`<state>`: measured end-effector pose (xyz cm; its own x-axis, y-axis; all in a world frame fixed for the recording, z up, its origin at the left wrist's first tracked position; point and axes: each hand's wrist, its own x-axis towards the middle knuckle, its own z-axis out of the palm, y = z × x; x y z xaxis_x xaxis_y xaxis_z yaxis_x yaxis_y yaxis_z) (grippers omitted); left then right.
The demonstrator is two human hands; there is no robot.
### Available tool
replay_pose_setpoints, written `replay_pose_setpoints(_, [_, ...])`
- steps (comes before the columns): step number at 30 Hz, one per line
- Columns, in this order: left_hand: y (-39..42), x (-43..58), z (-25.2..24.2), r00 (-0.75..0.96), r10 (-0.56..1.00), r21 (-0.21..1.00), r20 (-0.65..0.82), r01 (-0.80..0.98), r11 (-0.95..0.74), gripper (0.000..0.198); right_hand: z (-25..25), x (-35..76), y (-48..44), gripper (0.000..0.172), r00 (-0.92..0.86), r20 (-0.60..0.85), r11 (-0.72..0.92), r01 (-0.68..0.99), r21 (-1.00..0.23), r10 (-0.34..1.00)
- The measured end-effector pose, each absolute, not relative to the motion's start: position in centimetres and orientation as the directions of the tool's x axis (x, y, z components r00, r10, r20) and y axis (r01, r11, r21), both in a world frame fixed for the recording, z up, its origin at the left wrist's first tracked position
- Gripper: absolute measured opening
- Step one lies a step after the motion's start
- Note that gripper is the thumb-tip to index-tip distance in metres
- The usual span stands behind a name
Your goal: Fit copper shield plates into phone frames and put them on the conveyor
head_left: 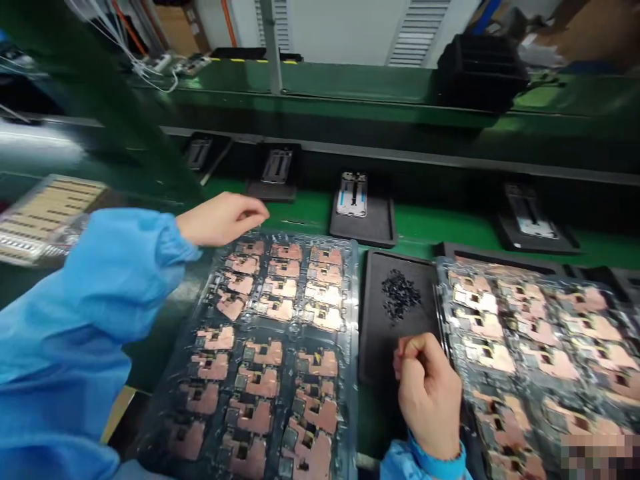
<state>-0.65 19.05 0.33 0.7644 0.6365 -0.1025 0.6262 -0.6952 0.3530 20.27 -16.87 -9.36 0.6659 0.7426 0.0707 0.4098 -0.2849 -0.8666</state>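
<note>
My left hand (pixel 223 219), in a blue sleeve, is over the far left corner of a clear plastic tray (pixel 354 347). Its fingertips are pinched together; anything between them is too small to make out. Rows of copper-coloured circuit boards (pixel 280 308) fill that tray. My right hand (pixel 429 393) is closed with the fingers curled in, at the near end of a shallow black tray (pixel 373 320). What those fingers hold, if anything, is hidden. A loose heap of tiny black parts (pixel 400 295) lies in the black tray, just beyond my right hand.
Another clear tray (pixel 453 373) of copper-coloured boards stands to the right. Along the green conveyor (pixel 425 227) behind, several black holders carry phone frames (pixel 352 195). A stack of trays (pixel 45 213) sits at far left, and a dark green post (pixel 120 107) rises beside it.
</note>
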Motion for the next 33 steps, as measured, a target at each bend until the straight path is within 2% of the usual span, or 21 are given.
replay_pose_setpoints(4, [16.7,-7.9,-1.6,0.704,0.705,0.233,-0.088,0.703,-0.672,0.046,-8.9,19.8,-16.4,0.018,0.516,-0.092,-0.243,0.234,-0.941,0.852])
replay_pose_setpoints(7, [15.1,-6.9,-4.0,0.709,0.703,0.233,-0.062,0.695,-0.68,0.045,-8.3,19.6,-16.2,0.018,0.453,-0.117,-0.263,0.274,-0.925,0.884])
replay_pose_setpoints(11, [13.3,-2.1,-5.8,0.719,0.695,0.232,-0.008,0.678,-0.698,0.04,-7.1,19.3,-16.5,0.022,0.428,-0.073,-0.254,0.384,-0.888,0.901])
replay_pose_setpoints(16, [12.8,0.4,-6.7,0.733,0.679,0.233,0.037,0.655,-0.719,0.031,-6.6,18.5,-17.2,0.032,0.421,0.041,-0.154,0.42,-0.894,0.906])
replay_pose_setpoints(18, [13.0,0.3,-6.9,0.738,0.673,0.268,0.051,0.639,-0.721,0.029,-6.8,18.2,-17.2,0.029,0.454,0.041,-0.15,0.375,-0.915,0.89])
replay_pose_setpoints(20, [13.1,0.3,-7.1,0.744,0.666,0.327,0.06,0.616,-0.717,0.024,-7.1,17.9,-17.1,0.016,0.509,0.019,-0.154,0.295,-0.943,0.861])
replay_pose_setpoints(21, [13.1,0.2,-7.1,0.744,0.665,0.362,0.066,0.603,-0.711,0.021,-7.1,17.8,-16.9,0.014,0.528,0.01,-0.146,0.253,-0.956,0.849])
replay_pose_setpoints(23, [12.7,0.0,-6.8,0.738,0.67,0.44,0.084,0.575,-0.69,0.02,-6.8,17.5,-16.5,0.021,0.53,0.013,-0.11,0.2,-0.974,0.848])
replay_pose_setpoints(26, [11.3,-1.0,-5.2,0.716,0.684,0.543,0.143,0.521,-0.658,0.026,-5.8,17.2,-15.7,0.018,0.481,0.035,-0.057,0.177,-0.983,0.876])
replay_pose_setpoints(29, [10.0,-1.5,-3.1,0.694,0.709,0.664,0.125,0.472,-0.579,0.025,-5.1,17.2,-14.4,0.011,0.441,0.088,-0.033,0.26,-0.965,0.893])
replay_pose_setpoints(30, [9.8,-1.1,-2.6,0.701,0.71,0.711,0.069,0.465,-0.528,0.024,-5.0,17.2,-13.9,0.009,0.431,0.119,-0.031,0.325,-0.945,0.895])
replay_pose_setpoints(33, [10.7,2.7,-2.0,0.742,0.661,0.792,-0.111,0.467,-0.392,0.021,-5.8,17.7,-12.4,0.018,0.43,0.208,-0.056,0.525,-0.849,0.878])
